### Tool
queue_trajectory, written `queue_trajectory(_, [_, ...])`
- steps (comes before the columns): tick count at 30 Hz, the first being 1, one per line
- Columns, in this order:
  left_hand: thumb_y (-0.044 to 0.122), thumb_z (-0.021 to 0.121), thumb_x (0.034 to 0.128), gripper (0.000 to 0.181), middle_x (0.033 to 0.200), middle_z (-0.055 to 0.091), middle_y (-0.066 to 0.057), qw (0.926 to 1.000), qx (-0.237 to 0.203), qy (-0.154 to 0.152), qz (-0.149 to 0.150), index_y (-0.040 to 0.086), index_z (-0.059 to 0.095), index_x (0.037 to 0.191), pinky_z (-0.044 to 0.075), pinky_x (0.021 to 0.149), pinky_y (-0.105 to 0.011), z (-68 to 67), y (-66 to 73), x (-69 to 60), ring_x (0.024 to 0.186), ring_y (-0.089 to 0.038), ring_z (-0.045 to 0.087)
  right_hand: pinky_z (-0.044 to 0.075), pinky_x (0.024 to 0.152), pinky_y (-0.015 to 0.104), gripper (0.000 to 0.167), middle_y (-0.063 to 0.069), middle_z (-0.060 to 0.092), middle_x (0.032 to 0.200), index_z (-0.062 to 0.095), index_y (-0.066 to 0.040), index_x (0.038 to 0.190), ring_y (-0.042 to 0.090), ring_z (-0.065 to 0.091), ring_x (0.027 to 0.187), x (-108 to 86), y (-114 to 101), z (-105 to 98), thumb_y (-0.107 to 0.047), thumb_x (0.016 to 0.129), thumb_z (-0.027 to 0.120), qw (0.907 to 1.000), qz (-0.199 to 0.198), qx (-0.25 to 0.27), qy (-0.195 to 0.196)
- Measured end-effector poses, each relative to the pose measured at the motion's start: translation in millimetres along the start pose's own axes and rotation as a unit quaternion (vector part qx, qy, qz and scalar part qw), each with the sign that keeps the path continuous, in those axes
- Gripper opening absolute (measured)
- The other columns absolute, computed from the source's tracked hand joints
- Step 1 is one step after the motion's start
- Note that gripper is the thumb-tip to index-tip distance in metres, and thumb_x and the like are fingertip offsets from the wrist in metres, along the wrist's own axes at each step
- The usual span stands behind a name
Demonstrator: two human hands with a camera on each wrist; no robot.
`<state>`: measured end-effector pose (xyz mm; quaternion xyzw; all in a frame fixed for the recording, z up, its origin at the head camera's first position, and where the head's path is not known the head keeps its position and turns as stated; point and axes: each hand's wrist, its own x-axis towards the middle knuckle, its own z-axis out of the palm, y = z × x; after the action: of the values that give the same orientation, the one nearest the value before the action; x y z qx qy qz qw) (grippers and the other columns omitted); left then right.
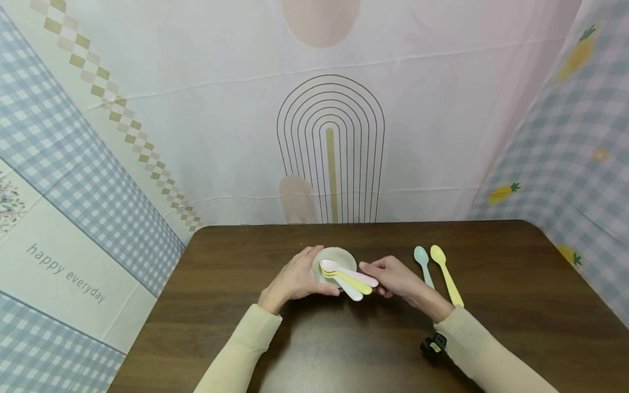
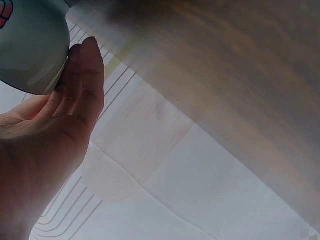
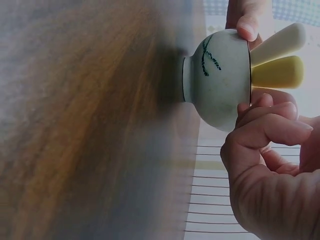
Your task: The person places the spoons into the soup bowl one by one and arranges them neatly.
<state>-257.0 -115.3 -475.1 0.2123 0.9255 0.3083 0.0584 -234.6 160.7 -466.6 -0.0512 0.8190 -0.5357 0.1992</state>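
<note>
My left hand (image 1: 300, 275) grips a small pale bowl (image 1: 320, 257) from its left side, thumb near the front and fingers behind. In the left wrist view the fingers lie along the outer wall of the bowl (image 2: 35, 55). Three spoons lean in it with handles over the right-front rim: a pink spoon (image 1: 351, 272), a yellow spoon (image 1: 361, 285) and a white spoon (image 1: 350, 289). My right hand (image 1: 395, 278) is at the bowl's right, thumb and curled fingers about the pink handle. In the right wrist view, fingers (image 3: 270, 125) partly cover that handle and a fingertip meets the rim.
Right of the hands, a light blue spoon (image 1: 422, 262) and another yellow spoon (image 1: 446, 273) lie on the dark wooden table (image 1: 236, 251). The right forearm partly covers the blue one. A black device (image 1: 434, 344) is at the right wrist. Printed cloth (image 1: 221, 136) hangs behind the table.
</note>
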Motion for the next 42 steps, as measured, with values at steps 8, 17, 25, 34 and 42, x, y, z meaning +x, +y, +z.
queue_trajectory(8, [0.057,0.098,0.0699,0.118,0.157,0.059,-0.016,1.0000,0.004,0.002,0.007,0.006,0.046,0.163,0.052,0.114,-0.056,-0.8,1.3,-0.1,0.139,-0.038,0.061,0.039,0.051,0.021,0.041,-0.005,0.059,0.064,0.070,-0.008,0.082,0.006,0.048,0.056,-9.4,6,-6,-0.034,0.112,0.060,0.9998,-0.001,0.018,0.001])
queue_trajectory(17, [0.058,0.098,0.0696,0.119,0.154,0.061,-0.016,0.9999,0.009,0.005,0.010,0.006,0.047,0.163,0.053,0.113,-0.056,0.5,0.9,-1.1,0.137,-0.037,0.062,0.038,0.051,0.022,0.044,-0.004,0.058,0.064,0.066,-0.001,0.080,0.008,0.047,0.055,-22.5,12,-15,-0.033,0.111,0.063,0.9998,-0.002,0.004,0.017])
queue_trajectory(25, [0.058,0.098,0.0703,0.118,0.156,0.060,-0.017,0.9999,0.011,0.003,0.011,0.006,0.047,0.163,0.052,0.113,-0.056,0.3,1.5,-0.1,0.139,-0.038,0.061,0.041,0.053,0.022,0.041,-0.003,0.059,0.068,0.072,0.004,0.095,0.009,0.047,0.059,-32.8,13,-29,-0.032,0.111,0.063,0.9989,0.006,-0.029,0.036])
queue_trajectory(34, [0.058,0.098,0.0702,0.119,0.157,0.059,-0.018,0.9999,0.008,-0.001,0.008,0.006,0.046,0.164,0.052,0.114,-0.057,-0.1,2.7,-0.9,0.140,-0.039,0.060,0.041,0.053,0.024,0.041,-0.003,0.059,0.070,0.071,0.002,0.092,0.009,0.048,0.059,-44.4,14,-42,-0.035,0.110,0.066,0.9971,0.007,-0.051,0.056])
queue_trajectory(42, [0.058,0.098,0.0703,0.119,0.159,0.058,-0.018,0.9999,0.010,0.000,-0.002,0.007,0.045,0.165,0.052,0.114,-0.058,-0.2,2.0,-1.1,0.141,-0.040,0.060,0.042,0.052,0.024,0.038,-0.003,0.058,0.070,0.071,0.002,0.097,0.006,0.046,0.056,-58.0,17,-51,-0.034,0.110,0.066,0.9971,0.010,-0.047,0.059])
